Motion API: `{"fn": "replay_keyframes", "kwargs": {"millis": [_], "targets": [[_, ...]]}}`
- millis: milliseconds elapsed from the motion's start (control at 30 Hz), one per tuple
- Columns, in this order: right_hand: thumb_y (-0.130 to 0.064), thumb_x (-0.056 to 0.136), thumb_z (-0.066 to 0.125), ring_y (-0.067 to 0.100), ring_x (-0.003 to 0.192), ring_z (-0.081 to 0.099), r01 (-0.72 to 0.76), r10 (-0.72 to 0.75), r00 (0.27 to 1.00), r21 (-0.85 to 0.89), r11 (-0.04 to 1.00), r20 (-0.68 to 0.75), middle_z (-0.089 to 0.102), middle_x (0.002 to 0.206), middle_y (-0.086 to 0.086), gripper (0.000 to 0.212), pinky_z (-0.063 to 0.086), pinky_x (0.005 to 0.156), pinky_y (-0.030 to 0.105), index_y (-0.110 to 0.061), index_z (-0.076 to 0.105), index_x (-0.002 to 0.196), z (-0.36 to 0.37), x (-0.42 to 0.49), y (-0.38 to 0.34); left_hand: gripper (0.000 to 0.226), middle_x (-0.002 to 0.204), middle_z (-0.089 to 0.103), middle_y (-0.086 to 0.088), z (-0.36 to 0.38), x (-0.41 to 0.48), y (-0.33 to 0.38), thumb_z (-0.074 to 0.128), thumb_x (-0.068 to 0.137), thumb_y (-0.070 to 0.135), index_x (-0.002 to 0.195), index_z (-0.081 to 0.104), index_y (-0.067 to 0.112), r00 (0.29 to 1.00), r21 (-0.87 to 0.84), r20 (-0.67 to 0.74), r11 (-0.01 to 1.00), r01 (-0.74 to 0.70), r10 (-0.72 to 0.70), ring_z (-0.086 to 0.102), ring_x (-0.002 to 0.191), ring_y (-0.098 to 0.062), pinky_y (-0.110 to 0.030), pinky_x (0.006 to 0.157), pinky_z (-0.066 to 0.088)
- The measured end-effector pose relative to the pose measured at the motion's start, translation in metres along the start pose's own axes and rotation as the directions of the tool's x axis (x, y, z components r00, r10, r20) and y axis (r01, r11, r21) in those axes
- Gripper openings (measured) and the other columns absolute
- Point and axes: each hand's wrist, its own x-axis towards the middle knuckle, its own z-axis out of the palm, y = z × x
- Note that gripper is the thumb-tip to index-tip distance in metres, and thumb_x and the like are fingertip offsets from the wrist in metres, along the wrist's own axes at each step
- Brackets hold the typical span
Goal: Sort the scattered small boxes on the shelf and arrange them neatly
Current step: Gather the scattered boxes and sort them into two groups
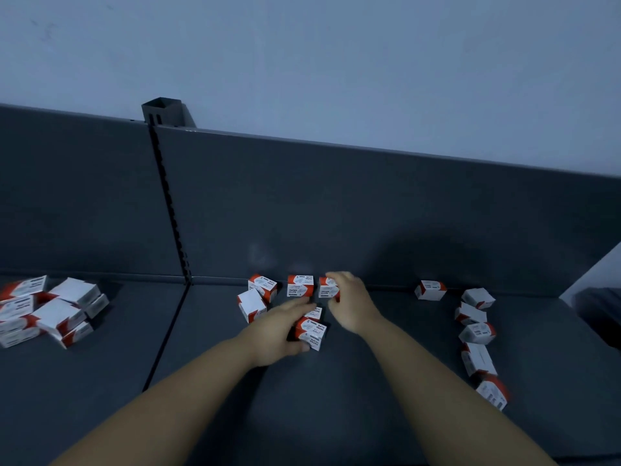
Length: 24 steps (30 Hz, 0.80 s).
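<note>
Small red-and-white paper clip boxes lie on a dark grey shelf [336,398]. My left hand [275,334] grips one box [311,332] in the middle of the shelf, with another box [315,312] just behind it. My right hand [353,301] holds a box [327,287] standing against the back panel, right beside an upright box [300,285]. Two more boxes [258,294] sit tilted to the left of these.
A loose heap of boxes [47,307] lies on the neighbouring shelf at far left, past the slotted upright post [171,210]. Several scattered boxes [477,331] trail down the right side, one [430,290] by the back panel. A pale wall rises behind.
</note>
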Motion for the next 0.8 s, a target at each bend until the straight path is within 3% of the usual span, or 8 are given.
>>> {"fn": "replay_keyframes", "kwargs": {"millis": [67, 167, 267, 367, 467, 600, 700, 800], "targets": [[0.000, 0.093, 0.051, 0.022, 0.134, 0.031, 0.011, -0.006, 0.999, -0.102, 0.995, 0.047, 0.037, 0.147, 0.003, 0.058, 0.027, 0.111, 0.024, -0.013, 0.039, 0.149, 0.002, 0.001, 0.003, 0.062, 0.147, 0.039, 0.012, 0.000, 0.002, 0.001, 0.069, 0.089, 0.027, 0.144, 0.041, 0.028, 0.999, -0.017, -0.039, 1.000, 0.004, -0.005, 0.037, 0.136, -0.007, -0.022, 0.112, 0.029], [-0.007, 0.096, 0.053, 0.022, 0.127, 0.032, -0.056, 0.057, 0.998, -0.169, 0.984, 0.006, 0.034, 0.139, 0.005, 0.055, 0.033, 0.109, 0.026, -0.014, 0.039, 0.148, 0.002, 0.005, 0.007, 0.055, 0.137, 0.046, 0.012, -0.003, 0.004, 0.000, 0.070, 0.089, 0.020, 0.138, 0.047, 0.027, 0.998, -0.037, -0.059, 0.999, 0.020, -0.023, 0.044, 0.127, -0.006, -0.017, 0.105, 0.032], [-0.014, 0.095, 0.058, 0.022, 0.122, 0.038, -0.142, 0.137, 0.989, -0.112, 0.984, -0.048, 0.035, 0.132, 0.006, 0.039, 0.037, 0.103, 0.025, -0.013, 0.054, 0.134, 0.003, 0.008, 0.005, 0.054, 0.133, 0.047, 0.012, -0.007, 0.005, -0.003, 0.070, 0.088, 0.018, 0.137, 0.049, 0.027, 0.998, -0.042, -0.040, 0.998, 0.044, -0.045, 0.045, 0.123, -0.006, -0.018, 0.103, 0.034], [-0.018, 0.091, 0.069, 0.016, 0.112, 0.047, -0.065, 0.065, 0.998, 0.015, 0.998, 0.006, 0.041, 0.120, 0.000, 0.026, 0.038, 0.097, 0.020, -0.014, 0.066, 0.116, 0.005, 0.005, 0.000, 0.054, 0.129, 0.049, 0.011, -0.009, 0.003, -0.006, 0.071, 0.087, 0.018, 0.135, 0.049, 0.029, 0.998, -0.053, -0.032, 0.997, 0.060, -0.061, 0.047, 0.120, -0.007, -0.023, 0.102, 0.038], [-0.015, 0.089, 0.071, 0.011, 0.107, 0.052, 0.075, -0.082, 0.993, 0.094, 0.993, 0.083, 0.044, 0.119, -0.001, 0.037, 0.043, 0.100, 0.025, -0.013, 0.063, 0.125, 0.010, 0.000, -0.008, 0.054, 0.127, 0.048, 0.011, -0.014, -0.002, -0.010, 0.072, 0.087, 0.019, 0.135, 0.049, 0.030, 0.997, -0.061, -0.017, 0.995, 0.079, -0.080, 0.047, 0.115, -0.007, -0.020, 0.099, 0.038], [-0.008, 0.092, 0.067, 0.015, 0.124, 0.048, 0.142, -0.146, 0.988, 0.062, 0.988, 0.051, 0.036, 0.142, 0.002, 0.061, 0.040, 0.104, 0.024, -0.013, 0.040, 0.147, 0.021, 0.004, -0.019, 0.054, 0.120, 0.045, 0.016, -0.020, -0.008, -0.013, 0.074, 0.086, 0.019, 0.134, 0.051, 0.028, 0.996, -0.082, -0.016, 0.993, 0.088, -0.090, 0.044, 0.112, -0.003, -0.012, 0.092, 0.033], [-0.008, 0.092, 0.065, 0.022, 0.131, 0.043, 0.160, -0.155, 0.985, -0.065, 0.985, 0.075, 0.032, 0.150, 0.003, 0.070, 0.039, 0.108, 0.032, -0.014, 0.031, 0.153, 0.031, 0.009, -0.020, 0.053, 0.116, 0.046, 0.017, -0.022, -0.012, -0.016, 0.075, 0.085, 0.018, 0.131, 0.053, 0.027, 0.995, -0.096, -0.018, 0.991, 0.093, -0.095, 0.045, 0.109, -0.003, -0.008, 0.086, 0.031], [-0.015, 0.090, 0.067, 0.023, 0.124, 0.039, 0.151, -0.147, 0.989, -0.231, 0.961, 0.035, 0.036, 0.141, 0.004, 0.064, 0.042, 0.101, 0.033, -0.014, 0.040, 0.147, 0.036, 0.010, -0.022, 0.053, 0.117, 0.046, 0.016, -0.024, -0.016, -0.016, 0.075, 0.084, 0.019, 0.132, 0.053, 0.026, 0.994, -0.096, -0.029, 0.990, 0.102, -0.105, 0.045, 0.108, -0.002, -0.002, 0.083, 0.030]]}}
